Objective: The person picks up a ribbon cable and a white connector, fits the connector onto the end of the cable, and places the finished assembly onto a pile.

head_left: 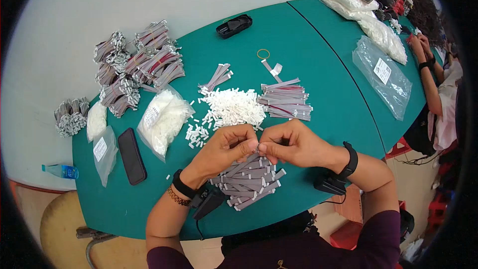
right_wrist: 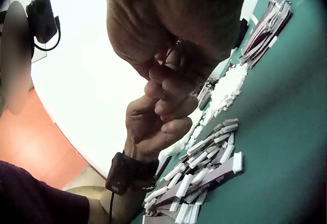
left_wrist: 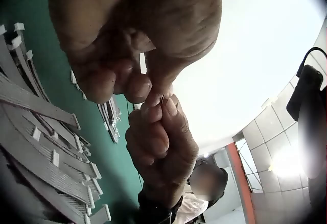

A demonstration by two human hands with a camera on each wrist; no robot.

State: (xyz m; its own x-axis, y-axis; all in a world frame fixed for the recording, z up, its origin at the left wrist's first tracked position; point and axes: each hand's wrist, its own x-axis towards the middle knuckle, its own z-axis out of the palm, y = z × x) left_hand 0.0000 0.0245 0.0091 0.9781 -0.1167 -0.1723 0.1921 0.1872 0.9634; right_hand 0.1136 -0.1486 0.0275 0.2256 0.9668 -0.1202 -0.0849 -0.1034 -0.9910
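- Much green table (head_left: 343,99) flanks the right hand (head_left: 298,144), near edge under forearms (head_left: 167,221).
- Left hand (head_left: 224,148) meets it, both pinching a mostly hidden piece (head_left: 257,148).
- Gray ribbon cables (head_left: 249,182) below, white pieces (head_left: 234,107) ahead.

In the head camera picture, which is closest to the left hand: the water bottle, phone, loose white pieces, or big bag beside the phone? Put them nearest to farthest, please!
From the left hand:
1. Loose white pieces, just beyond the hand.
2. Big bag, to the left.
3. Phone, farther left.
4. Water bottle, at the far left.
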